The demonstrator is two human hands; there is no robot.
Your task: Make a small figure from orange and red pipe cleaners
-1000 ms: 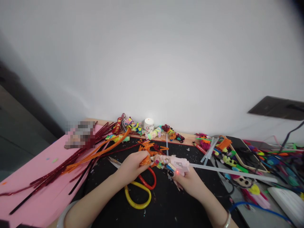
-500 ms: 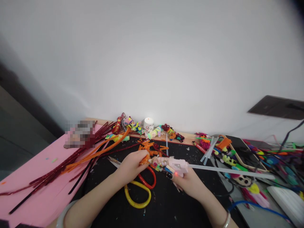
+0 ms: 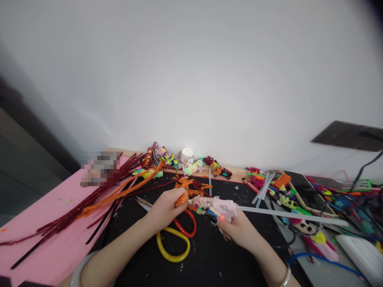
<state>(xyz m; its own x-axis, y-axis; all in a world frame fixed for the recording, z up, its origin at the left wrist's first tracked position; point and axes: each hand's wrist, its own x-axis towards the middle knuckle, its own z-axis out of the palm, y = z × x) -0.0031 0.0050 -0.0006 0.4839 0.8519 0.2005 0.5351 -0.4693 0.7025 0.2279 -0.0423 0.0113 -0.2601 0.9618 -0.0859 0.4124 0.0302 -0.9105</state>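
Observation:
My right hand (image 3: pixel 235 229) is closed around a pale pink hot glue gun (image 3: pixel 226 209), its red light lit. A long translucent glue stick (image 3: pixel 287 216) sticks out of its back, and its front is crusted with colourful bits. The nozzle points left, right beside a small orange fuzzy piece (image 3: pixel 181 198) pinched in my left hand (image 3: pixel 166 209). Whether the nozzle touches the piece I cannot tell. Scissors with red and yellow handles (image 3: pixel 173 244) lie under my left wrist, partly covered. Short orange pipe cleaner pieces (image 3: pixel 185 182) lie just behind my hands.
Dark red pipe cleaners (image 3: pixel 80 203) and long orange ones spread over a pink sheet (image 3: pixel 32 215) at left. Small figures and a white cup (image 3: pixel 187 156) line the wall. On the right are loose glue sticks (image 3: pixel 265 189), a phone (image 3: pixel 309 193), dolls, a blue cable and a white device.
The orange piece in my left hand has turned slightly, and its rounded side shows more at the nozzle. Otherwise both hands and the glue gun stay nearly in place.

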